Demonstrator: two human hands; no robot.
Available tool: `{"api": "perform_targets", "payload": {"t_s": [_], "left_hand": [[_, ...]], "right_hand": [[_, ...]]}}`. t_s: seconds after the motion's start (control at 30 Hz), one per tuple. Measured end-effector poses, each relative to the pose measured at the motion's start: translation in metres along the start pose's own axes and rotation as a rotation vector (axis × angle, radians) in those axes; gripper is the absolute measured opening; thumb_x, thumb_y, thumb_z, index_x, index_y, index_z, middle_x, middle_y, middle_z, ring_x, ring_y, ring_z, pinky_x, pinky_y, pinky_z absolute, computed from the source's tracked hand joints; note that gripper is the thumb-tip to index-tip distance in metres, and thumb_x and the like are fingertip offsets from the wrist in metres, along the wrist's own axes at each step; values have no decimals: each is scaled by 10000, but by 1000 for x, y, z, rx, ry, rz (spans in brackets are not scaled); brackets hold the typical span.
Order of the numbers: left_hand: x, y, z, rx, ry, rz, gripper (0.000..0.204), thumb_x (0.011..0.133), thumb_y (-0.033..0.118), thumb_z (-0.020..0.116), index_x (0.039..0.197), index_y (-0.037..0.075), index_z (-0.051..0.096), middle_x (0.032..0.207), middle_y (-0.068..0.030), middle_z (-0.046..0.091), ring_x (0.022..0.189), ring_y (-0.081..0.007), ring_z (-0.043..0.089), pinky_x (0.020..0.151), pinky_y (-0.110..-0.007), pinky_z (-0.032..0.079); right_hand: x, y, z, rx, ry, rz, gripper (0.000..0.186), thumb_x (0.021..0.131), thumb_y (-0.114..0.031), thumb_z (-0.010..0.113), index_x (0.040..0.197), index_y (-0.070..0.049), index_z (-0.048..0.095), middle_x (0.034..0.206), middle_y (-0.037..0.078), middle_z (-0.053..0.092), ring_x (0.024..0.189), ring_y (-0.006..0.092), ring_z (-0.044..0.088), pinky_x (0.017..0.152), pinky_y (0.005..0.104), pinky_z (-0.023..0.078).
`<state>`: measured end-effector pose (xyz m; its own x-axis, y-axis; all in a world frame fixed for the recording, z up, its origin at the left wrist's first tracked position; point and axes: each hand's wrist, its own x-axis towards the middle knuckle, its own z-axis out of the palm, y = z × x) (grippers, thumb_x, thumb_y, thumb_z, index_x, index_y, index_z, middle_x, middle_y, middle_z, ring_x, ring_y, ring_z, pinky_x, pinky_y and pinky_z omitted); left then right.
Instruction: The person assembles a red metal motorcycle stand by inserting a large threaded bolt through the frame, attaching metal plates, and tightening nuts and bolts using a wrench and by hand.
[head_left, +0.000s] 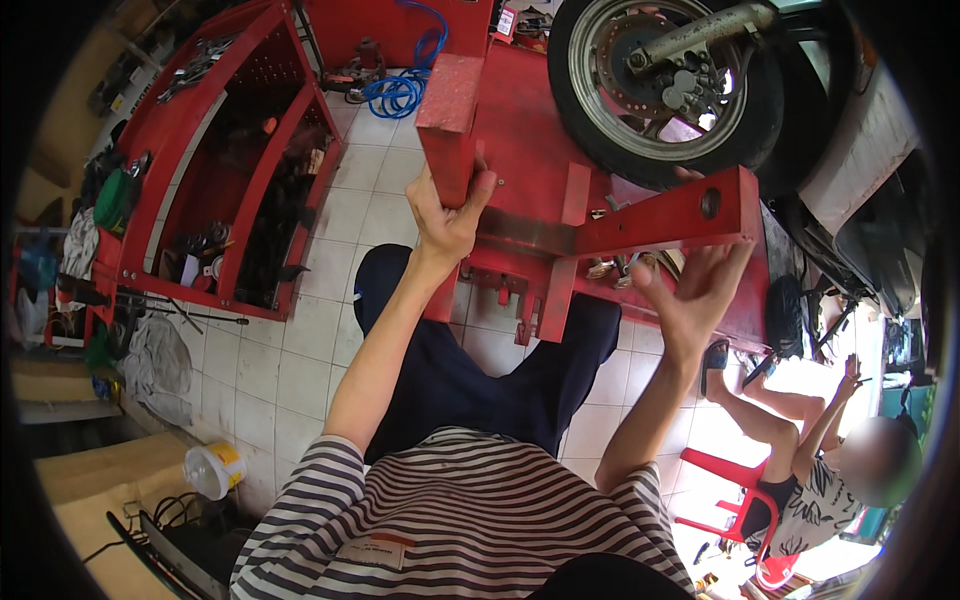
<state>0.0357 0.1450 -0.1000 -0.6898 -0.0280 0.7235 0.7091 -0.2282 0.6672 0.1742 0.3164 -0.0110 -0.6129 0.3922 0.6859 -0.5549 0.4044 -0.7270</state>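
Observation:
A red steel wheel clamp (530, 237) with two thick upright arms is in front of me, at the near end of a red lift table. Its paint is worn and dark in the middle. My left hand (445, 218) is closed around the left arm, thumb lying along its inner side. At the right arm, which has a round hole near its end, my right hand (690, 300) reaches behind the metal. A fingertip shows above that arm, while the right thumb stands away from it. Most of the right fingers are hidden. Below hangs a small red latch-like part (523, 330).
A motorcycle's front wheel (665, 80) stands on the lift table (520, 120) beyond the clamp. Left is a red tool cabinet (225, 170); a coiled blue hose (395, 95) lies behind it. A yellow-white bucket (215, 470) sits lower left. Another person (800, 450) sits at right.

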Motion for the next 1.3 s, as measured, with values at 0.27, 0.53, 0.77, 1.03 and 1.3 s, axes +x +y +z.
{"api": "perform_targets", "payload": {"t_s": [0.27,0.53,0.77,1.03,1.3], "left_hand": [[-37,12,-24,-68,-97,-49,395,850,397,692,883,54,498,800,-45,482,748,-162,471,702,-302,386],[-56,14,-30,-87,-106,74,518,829,488,661,913,52,393,755,-51,450,619,-131,447,564,-266,399],[-53,21,-27,-148,-96,85,483,841,426,684,913,48,392,741,-54,446,604,-143,449,550,-283,413],[-61,25,-30,-154,-46,123,494,863,458,672,852,74,362,717,-44,422,569,-145,439,532,-310,425],[-54,27,-27,-117,-43,114,483,880,444,652,843,60,361,708,-51,422,556,-143,421,517,-300,415]], "right_hand": [[-15,18,22,243,-43,-118,195,837,80,546,892,-44,405,702,52,475,589,139,455,584,292,404],[-34,8,23,186,-51,-145,169,847,83,488,880,-45,382,696,64,423,566,142,397,564,304,397],[-40,8,18,237,-47,-122,223,832,97,535,923,-61,408,710,63,477,568,165,440,610,348,449],[-48,10,16,316,-64,-165,369,582,64,757,804,-84,503,627,61,583,511,198,573,508,315,447],[-41,5,17,78,-140,-212,323,778,139,570,877,-76,349,692,62,455,543,155,439,570,326,435]]}}
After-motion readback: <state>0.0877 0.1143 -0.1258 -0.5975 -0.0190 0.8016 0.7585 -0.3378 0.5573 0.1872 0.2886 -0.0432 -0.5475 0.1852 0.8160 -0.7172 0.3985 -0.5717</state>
